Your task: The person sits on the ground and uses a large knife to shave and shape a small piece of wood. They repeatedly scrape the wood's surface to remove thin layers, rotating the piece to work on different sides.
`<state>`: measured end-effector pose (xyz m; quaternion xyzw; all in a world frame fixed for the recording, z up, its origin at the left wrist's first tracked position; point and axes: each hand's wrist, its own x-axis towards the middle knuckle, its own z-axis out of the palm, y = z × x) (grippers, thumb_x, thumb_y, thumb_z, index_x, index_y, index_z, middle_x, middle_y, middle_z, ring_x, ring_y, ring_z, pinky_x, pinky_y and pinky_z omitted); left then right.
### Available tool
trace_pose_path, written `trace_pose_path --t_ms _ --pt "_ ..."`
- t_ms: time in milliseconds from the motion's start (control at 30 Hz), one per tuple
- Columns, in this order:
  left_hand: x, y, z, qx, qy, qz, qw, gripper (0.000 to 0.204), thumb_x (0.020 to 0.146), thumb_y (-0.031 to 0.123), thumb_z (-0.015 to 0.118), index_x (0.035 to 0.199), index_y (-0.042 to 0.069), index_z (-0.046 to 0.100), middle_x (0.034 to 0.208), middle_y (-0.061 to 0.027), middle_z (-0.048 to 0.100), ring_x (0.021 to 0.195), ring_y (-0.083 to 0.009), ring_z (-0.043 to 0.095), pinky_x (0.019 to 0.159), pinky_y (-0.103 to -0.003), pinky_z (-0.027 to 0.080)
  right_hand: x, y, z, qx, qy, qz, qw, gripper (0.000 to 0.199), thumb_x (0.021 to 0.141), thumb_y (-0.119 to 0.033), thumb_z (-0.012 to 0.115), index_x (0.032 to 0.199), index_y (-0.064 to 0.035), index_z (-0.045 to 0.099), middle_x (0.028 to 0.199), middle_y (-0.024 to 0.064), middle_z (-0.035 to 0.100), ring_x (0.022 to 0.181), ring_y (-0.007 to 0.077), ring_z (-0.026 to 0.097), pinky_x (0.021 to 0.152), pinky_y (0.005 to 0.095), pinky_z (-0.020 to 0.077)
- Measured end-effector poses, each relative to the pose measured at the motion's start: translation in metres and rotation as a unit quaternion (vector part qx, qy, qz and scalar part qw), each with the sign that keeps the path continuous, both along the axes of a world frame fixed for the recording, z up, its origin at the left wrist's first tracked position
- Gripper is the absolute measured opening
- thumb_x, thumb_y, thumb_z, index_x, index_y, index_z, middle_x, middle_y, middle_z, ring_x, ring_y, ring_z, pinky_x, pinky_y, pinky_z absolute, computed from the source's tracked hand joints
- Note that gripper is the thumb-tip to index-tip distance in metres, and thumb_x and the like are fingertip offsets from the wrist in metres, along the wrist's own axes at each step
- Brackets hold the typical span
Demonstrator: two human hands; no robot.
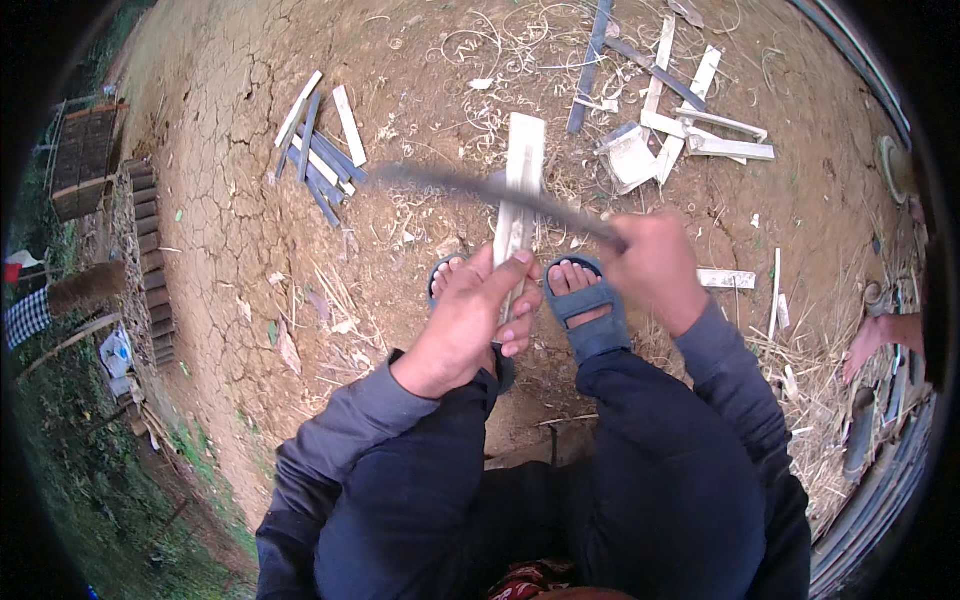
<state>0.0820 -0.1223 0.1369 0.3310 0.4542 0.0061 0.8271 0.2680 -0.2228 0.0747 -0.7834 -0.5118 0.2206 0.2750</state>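
My left hand (463, 325) is closed round the lower end of a pale strip (523, 160), which looks like split bamboo or wood. The strip points away from me, tilted upward over the ground between my feet. In my right hand (655, 268) is the handle end of a long dark knife (450, 183), a machete by its shape. Its blade reaches leftward across the strip and is smeared by motion; whether it touches the strip, I cannot tell. The fingers of the right hand are wrapped round the handle, most of which they hide.
Dark and pale strips lie in a pile (318, 160) at the far left and another (690, 125) at the far right. Thin curled shavings (480, 45) litter the cracked earth. My sandalled foot (590, 310) is close below the blade. Another person's bare foot (868, 345) shows at right.
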Motion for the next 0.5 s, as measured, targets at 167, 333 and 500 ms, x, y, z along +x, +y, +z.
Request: trace_pose_path --t_ms 167,333,500 --pt "-0.001 -0.009 -0.011 0.182 0.089 -0.077 0.976 0.018 0.104 0.021 0.048 0.097 0.005 0.051 0.068 0.0014 0.044 0.046 -0.0056 0.037 0.040 -0.023 0.028 -0.031 0.018 0.004 -0.017 0.012 0.089 0.996 0.008 0.074 -0.011 0.062 0.073 -0.0048 0.067 0.065 0.0187 0.064 0.063 0.0367 0.067 0.062 0.0471 0.0544" --pt "-0.009 -0.015 -0.004 0.247 0.118 -0.123 0.954 0.023 0.104 0.021 0.048 0.096 0.002 0.056 0.066 0.0009 0.049 0.045 -0.0056 0.041 0.039 -0.024 0.031 -0.032 0.020 -0.010 0.041 -0.008 0.097 0.994 0.008 0.072 -0.012 0.063 0.069 -0.0042 0.064 0.063 0.0171 0.064 0.062 0.0368 0.066 0.061 0.0473 0.0542" --pt "-0.017 -0.029 0.000 0.442 -0.060 -0.163 0.880 0.024 0.104 0.025 0.049 0.097 0.003 0.057 0.068 0.0007 0.051 0.048 -0.0059 0.043 0.042 -0.024 0.033 0.045 0.011 -0.096 0.001 -0.061 -0.050 0.997 0.018 0.076 -0.015 0.066 0.070 0.0013 0.067 0.064 0.0205 0.064 0.061 0.0389 0.065 0.058 0.0461 0.0521"
